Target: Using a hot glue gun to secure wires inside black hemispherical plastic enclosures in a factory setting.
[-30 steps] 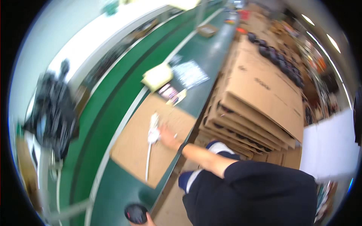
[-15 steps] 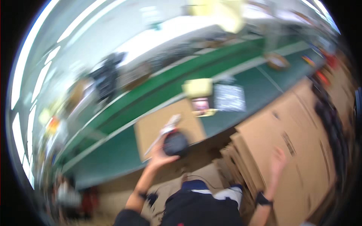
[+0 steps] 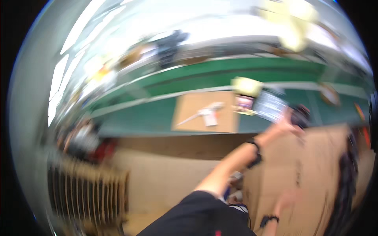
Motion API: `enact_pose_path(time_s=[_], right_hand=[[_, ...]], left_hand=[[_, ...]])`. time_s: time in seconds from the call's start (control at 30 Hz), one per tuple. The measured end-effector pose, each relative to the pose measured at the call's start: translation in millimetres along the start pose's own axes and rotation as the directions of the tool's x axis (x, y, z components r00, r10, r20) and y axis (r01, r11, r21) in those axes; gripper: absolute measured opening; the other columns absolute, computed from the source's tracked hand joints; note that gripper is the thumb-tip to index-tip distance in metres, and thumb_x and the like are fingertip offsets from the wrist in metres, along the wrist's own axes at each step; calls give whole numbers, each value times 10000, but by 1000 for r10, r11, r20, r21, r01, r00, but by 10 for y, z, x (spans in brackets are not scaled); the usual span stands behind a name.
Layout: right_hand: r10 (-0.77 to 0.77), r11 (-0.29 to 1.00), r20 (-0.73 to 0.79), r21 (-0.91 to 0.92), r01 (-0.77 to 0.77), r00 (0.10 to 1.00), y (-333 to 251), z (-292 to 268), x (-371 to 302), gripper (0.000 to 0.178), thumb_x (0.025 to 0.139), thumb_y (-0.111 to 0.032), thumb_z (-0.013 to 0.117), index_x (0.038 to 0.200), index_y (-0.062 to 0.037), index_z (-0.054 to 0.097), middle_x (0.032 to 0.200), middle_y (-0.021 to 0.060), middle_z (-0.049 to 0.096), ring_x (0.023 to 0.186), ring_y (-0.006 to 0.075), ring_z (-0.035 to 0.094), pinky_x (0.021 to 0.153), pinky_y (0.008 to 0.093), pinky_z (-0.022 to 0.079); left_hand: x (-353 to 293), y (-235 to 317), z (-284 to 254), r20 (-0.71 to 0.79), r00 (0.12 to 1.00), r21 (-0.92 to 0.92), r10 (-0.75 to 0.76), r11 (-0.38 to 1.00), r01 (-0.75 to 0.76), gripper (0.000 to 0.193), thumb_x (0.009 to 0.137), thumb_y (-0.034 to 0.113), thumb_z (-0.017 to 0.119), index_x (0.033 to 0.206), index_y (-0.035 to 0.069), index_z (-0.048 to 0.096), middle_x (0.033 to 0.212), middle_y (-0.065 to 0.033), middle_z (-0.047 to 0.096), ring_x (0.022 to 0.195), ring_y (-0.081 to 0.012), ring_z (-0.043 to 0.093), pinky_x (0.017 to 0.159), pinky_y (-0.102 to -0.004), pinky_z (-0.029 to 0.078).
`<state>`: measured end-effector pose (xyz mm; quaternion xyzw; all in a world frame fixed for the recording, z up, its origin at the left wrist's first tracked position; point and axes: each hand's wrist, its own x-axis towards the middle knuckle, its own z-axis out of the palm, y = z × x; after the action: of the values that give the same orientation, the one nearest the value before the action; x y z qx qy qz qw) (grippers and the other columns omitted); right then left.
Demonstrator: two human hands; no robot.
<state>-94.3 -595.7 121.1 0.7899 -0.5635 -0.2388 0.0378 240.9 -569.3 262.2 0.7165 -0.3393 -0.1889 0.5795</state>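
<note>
My left hand (image 3: 286, 122) reaches to the right over the front edge of the green table (image 3: 138, 121), its fingers closed round a dark round object (image 3: 300, 116); blur hides its exact kind. Lower down, my right hand (image 3: 289, 197) hangs over the stacked cardboard (image 3: 291, 169), smeared by motion. On the table, a flat brown cardboard sheet (image 3: 183, 108) carries a white pistol-shaped thing (image 3: 210, 114) with a thin pointed end. Close to my left hand lies a clear plastic packet (image 3: 269, 105). Beside that are a pale yellow block (image 3: 246, 86) and a small pink-faced box (image 3: 244, 102).
A round brown ring (image 3: 330, 94) sits on the table's right part. Along the back runs a raised green ledge (image 3: 220, 70) with blurred goods behind it. A row of upright brown slats (image 3: 88, 192) stands at lower left, near a red item (image 3: 105, 151).
My left hand has carried the dark round object from the cardboard sheet rightward, past the plastic packet. The view has swung left. My right hand stays over the stacked cardboard.
</note>
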Motion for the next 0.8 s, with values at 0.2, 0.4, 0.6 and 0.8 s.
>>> enact_pose_path(time_s=[0.2,0.4,0.6,0.8], right_hand=[[162,797,-418,589,130,894,-133,101,98,585,910,-254,526,1447,-35,444,1548,299,297,1463,448,242,1190,552,216],[238,804,-385,594,42,892,201,140,101,611,890,-247,523,1462,-48,444,1546,318,285,1443,478,264,1172,571,237],[216,778,-317,627,33,923,75,123,38,621,877,-245,509,1468,-65,448,1544,318,291,1440,476,272,1163,579,246],[235,763,-282,646,3,930,13,130,73,599,882,-254,501,1462,-107,473,1546,292,311,1445,451,282,1164,567,252]], left_hand=[[1231,-301,662,-149,980,-16,-130,992,129,1131,578,460,940,1418,-57,389,1302,-189,557,1177,-306,571,1002,-374,453],[2123,-349,2316,98,995,4,-9,1000,9,1212,546,393,959,1443,-107,314,1360,-276,507,1211,-356,568,1046,-385,446],[2479,-426,3356,326,920,-24,217,975,-221,1200,516,333,969,1441,-81,327,1345,-267,518,1242,-370,540,1065,-409,432],[2526,-533,4207,305,927,39,218,970,-241,1189,548,331,969,1453,-69,311,1365,-268,507,1265,-361,526,1084,-407,413]])
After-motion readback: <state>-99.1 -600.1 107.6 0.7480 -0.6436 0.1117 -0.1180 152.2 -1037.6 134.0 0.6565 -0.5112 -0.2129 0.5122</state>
